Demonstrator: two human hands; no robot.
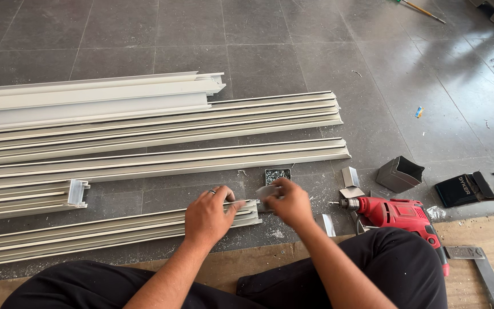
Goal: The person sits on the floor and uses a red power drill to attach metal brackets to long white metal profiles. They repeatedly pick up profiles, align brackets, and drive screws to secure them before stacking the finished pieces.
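Off-white aluminium profiles [161, 123] on dark grey floor tiles [258, 34]. Red/black power drill [395, 214]. Grey metal bracket [400, 174]. Black trousers [395, 269]. Silver ring [211, 192]. Tan cardboard [487, 234].

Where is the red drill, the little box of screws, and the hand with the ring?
red drill [393, 213], head view, on its red body.
box of screws [277, 174], head view, on the screws inside the small dark box.
left hand [206, 216], head view, on the back of the hand that wears the ring.
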